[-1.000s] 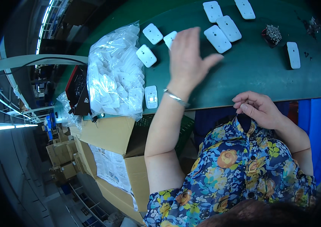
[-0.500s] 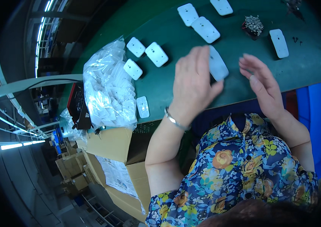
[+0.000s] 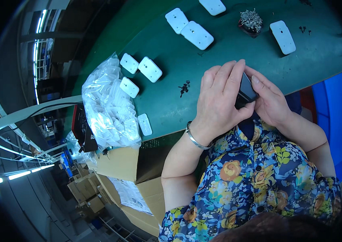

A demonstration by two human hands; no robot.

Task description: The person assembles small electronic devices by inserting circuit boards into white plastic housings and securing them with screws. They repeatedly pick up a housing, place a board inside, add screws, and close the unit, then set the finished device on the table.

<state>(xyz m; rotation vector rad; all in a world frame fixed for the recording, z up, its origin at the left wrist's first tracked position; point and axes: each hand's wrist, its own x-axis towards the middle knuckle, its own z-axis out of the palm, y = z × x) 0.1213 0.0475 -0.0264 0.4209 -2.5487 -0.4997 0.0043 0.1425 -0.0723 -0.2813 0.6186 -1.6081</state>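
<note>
My left hand [image 3: 220,97] and my right hand [image 3: 272,100] meet over the near edge of the green table, closed around a black-faced rectangular device [image 3: 247,89]. Its dark, glossy side shows between my fingers, while my left palm and fingers cover most of the rest. To the left of my left hand lies a small heap of black screws [image 3: 184,88]. Farther off, two white plastic housings [image 3: 197,35] rest against each other, with holes in their upper faces. Another white housing [image 3: 282,37] lies beyond my right hand.
A clear plastic bag of white parts [image 3: 110,107] sits at the table's left, with several small white covers [image 3: 150,69] beside it. A round holder of metal pins [image 3: 251,22] stands at the back. An open cardboard box [image 3: 116,163] is below left; blue bins [image 3: 336,125] are at right.
My hands have come together around the device, and its black face now shows where a pale one did. The black screws have come into sight. The whole view has shifted slightly.
</note>
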